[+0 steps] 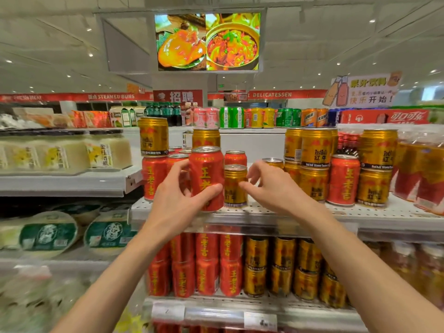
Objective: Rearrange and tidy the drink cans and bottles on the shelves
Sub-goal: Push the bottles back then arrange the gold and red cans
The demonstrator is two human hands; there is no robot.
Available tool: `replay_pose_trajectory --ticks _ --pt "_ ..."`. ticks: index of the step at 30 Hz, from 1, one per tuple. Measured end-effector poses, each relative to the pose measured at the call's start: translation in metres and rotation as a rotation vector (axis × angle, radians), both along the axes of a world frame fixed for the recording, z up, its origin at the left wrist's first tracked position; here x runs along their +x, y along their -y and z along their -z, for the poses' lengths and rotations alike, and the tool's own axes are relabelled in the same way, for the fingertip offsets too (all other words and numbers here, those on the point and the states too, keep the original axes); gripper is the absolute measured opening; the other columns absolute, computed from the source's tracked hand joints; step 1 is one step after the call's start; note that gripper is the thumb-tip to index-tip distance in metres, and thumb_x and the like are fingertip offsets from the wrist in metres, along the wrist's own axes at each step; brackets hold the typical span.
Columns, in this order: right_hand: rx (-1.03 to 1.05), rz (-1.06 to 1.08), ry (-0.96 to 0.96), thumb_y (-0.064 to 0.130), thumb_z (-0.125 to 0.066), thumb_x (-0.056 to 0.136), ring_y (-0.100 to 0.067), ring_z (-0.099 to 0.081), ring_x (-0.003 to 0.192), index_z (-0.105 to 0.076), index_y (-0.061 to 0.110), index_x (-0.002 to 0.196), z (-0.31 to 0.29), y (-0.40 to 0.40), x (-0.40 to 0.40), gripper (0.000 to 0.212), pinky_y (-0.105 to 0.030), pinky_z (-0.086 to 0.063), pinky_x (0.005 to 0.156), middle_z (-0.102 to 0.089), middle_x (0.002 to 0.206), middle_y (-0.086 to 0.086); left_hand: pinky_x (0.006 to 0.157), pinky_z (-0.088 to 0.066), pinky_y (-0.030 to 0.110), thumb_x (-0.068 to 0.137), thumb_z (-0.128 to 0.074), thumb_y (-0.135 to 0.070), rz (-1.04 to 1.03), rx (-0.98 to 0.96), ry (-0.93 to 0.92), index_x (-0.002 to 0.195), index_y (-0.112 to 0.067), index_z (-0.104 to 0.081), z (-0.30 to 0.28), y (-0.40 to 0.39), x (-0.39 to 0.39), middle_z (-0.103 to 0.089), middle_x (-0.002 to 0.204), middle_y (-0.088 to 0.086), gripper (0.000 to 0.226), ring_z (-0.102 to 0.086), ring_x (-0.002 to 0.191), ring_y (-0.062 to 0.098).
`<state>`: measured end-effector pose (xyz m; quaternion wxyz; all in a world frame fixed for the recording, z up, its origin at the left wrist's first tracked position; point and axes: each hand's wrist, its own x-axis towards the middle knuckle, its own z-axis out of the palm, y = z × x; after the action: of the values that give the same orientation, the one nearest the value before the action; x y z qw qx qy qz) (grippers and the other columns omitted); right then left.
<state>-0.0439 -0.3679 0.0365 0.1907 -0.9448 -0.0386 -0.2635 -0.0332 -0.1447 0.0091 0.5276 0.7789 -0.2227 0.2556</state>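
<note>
My left hand (179,188) grips a red can (207,175) with yellow characters at the front of the top white shelf (312,216). Right beside it stands a small gold can (235,186). My right hand (269,186) reaches toward that gold can, thumb tip touching its side, fingers loosely curled above and holding nothing. More red cans (153,177) stand to the left, with a gold can (153,137) stacked on top. Stacked gold cans (314,164) and another red can (343,180) stand to the right.
The shelf below (240,306) holds rows of red cans (206,265) and gold cans (283,267). Packs of pale drinks (64,152) and green-labelled tubs (48,234) fill the left shelves. Wrapped bottle packs (420,169) sit at the far right. Colourful cans (240,117) line a shelf behind.
</note>
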Motion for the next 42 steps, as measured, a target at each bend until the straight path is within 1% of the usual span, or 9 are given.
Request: replay_pose_trajectory --ticks 7,16,21,24,27,30,34,37,42 --pt "0.033 0.03 -0.111 0.061 -0.065 0.086 -0.023 -0.064 0.11 -0.033 0.022 0.145 -0.004 -0.02 0.019 0.077 -0.042 -0.056 0.092 -0.06 0.133 -0.002 0.083 -0.044 0.017 0.073 -0.082 -0.06 0.017 0.016 -0.02 0.134 -0.036 -0.052 0.003 -0.013 0.009 -0.065 0.123 -0.011 0.073 -0.06 0.112 0.006" --pt "0.236 -0.053 -0.049 0.059 -0.072 0.081 -0.016 -0.063 0.104 -0.036 0.029 0.144 0.009 -0.014 0.016 0.079 -0.041 -0.056 0.092 -0.06 0.131 0.005 0.083 -0.047 0.023 0.073 -0.082 -0.062 -0.021 0.005 -0.02 0.132 -0.037 -0.052 0.004 -0.009 0.008 -0.066 0.119 -0.012 0.071 -0.061 0.102 0.008" --pt "0.351 -0.031 0.027 0.056 -0.072 0.083 -0.016 -0.06 0.109 -0.039 0.029 0.143 0.001 0.016 -0.014 0.074 -0.041 -0.057 0.094 -0.058 0.13 0.004 0.077 -0.044 0.014 0.077 -0.081 -0.055 -0.023 0.029 -0.017 0.135 -0.034 -0.05 0.006 0.013 0.002 -0.065 0.115 -0.02 0.068 -0.06 0.092 -0.008" --pt "0.331 0.0 0.042 0.055 -0.073 0.082 -0.016 -0.06 0.11 -0.039 0.031 0.143 0.0 0.039 -0.037 0.074 -0.043 -0.057 0.093 -0.059 0.131 0.005 0.08 -0.054 0.029 0.077 -0.081 -0.058 -0.044 0.075 -0.008 0.141 -0.031 -0.048 0.009 0.036 0.001 -0.069 0.105 -0.015 0.077 -0.061 0.073 0.005" --pt "0.306 0.033 0.058 0.058 -0.074 0.08 -0.016 -0.063 0.107 -0.039 0.034 0.142 0.005 0.057 -0.055 0.075 -0.042 -0.058 0.091 -0.062 0.13 0.005 0.099 -0.053 0.046 0.077 -0.08 -0.06 -0.089 0.136 0.028 0.143 -0.031 -0.047 0.011 0.059 0.004 -0.072 0.114 -0.01 0.079 -0.068 0.097 0.017" --pt "0.298 0.038 0.085 0.059 -0.074 0.079 -0.013 -0.061 0.108 -0.04 0.034 0.141 0.011 0.07 -0.065 0.075 -0.036 -0.056 0.093 -0.061 0.131 0.006 0.109 -0.046 0.04 0.08 -0.079 -0.057 -0.129 0.181 0.054 0.146 -0.027 -0.046 0.014 0.078 0.007 -0.069 0.13 -0.006 0.08 -0.064 0.121 0.017" --pt "0.282 0.028 0.116 0.058 -0.074 0.078 -0.013 -0.06 0.115 -0.042 0.033 0.14 0.017 0.08 -0.07 0.074 -0.038 -0.055 0.096 -0.061 0.132 0.008 0.108 -0.046 0.042 0.083 -0.073 -0.061 -0.16 0.241 0.097 0.148 -0.023 -0.047 0.017 0.085 0.014 -0.065 0.136 -0.003 0.08 -0.06 0.127 0.019" --pt "0.281 0.022 0.115 0.058 -0.074 0.078 -0.013 -0.059 0.117 -0.042 0.034 0.141 0.02 0.083 -0.07 0.075 -0.038 -0.055 0.096 -0.06 0.133 0.008 0.104 -0.049 0.047 0.083 -0.071 -0.063 -0.228 0.327 0.151 0.157 -0.017 -0.036 0.019 0.083 0.02 -0.055 0.144 0.002 0.093 -0.057 0.13 0.023" --pt "0.274 0.015 0.121 0.057 -0.074 0.079 -0.013 -0.058 0.117 -0.042 0.033 0.141 0.023 0.086 -0.065 0.074 -0.029 -0.05 0.093 -0.059 0.135 0.008 0.074 -0.061 0.034 0.085 -0.079 -0.046 -0.195 0.372 0.38 0.159 -0.021 -0.031 0.021 0.081 0.018 -0.039 0.156 0.003 0.091 -0.069 0.093 0.021"
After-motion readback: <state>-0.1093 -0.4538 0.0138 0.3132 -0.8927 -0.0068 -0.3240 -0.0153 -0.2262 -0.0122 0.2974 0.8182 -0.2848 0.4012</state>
